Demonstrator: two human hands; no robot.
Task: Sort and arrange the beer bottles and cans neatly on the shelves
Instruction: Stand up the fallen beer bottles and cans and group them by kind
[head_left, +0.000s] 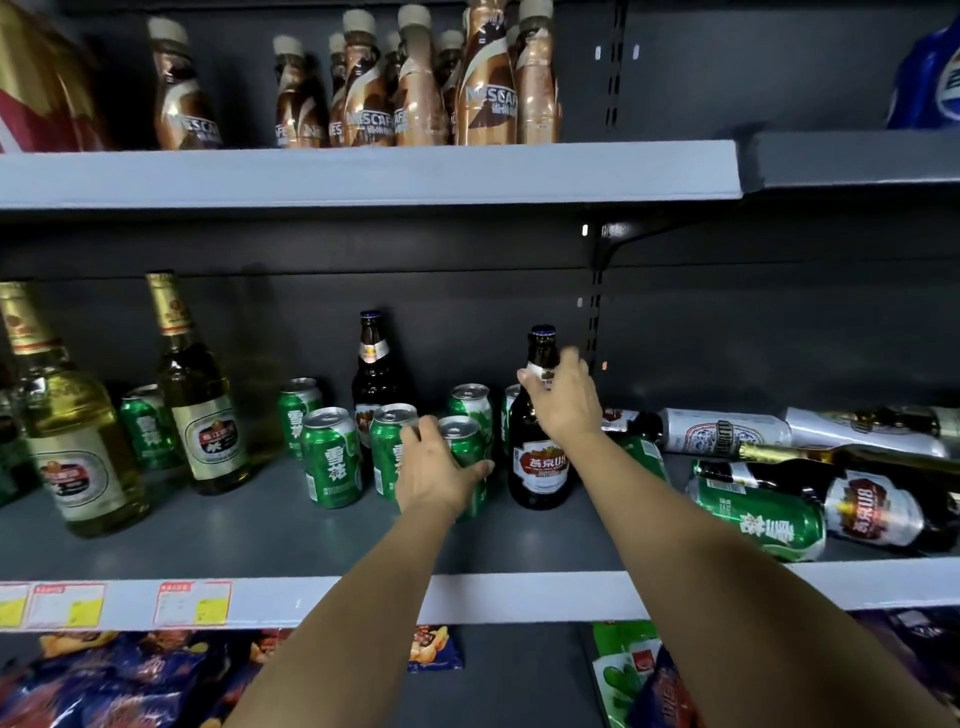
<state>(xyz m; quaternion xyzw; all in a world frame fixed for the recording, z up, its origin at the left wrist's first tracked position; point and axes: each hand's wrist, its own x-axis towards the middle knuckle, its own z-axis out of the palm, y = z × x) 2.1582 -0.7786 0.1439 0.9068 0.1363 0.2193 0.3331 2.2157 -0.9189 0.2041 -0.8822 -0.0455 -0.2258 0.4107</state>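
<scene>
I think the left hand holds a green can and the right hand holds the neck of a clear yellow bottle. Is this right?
Not quite. In the head view the left hand does grip a green can, but the right hand holds the neck of a dark brown bottle, not a clear yellow one.

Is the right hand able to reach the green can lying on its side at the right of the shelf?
Probably yes. The lying can sits near the shelf front with nothing before it, but the right hand now grips a brown bottle.
</scene>
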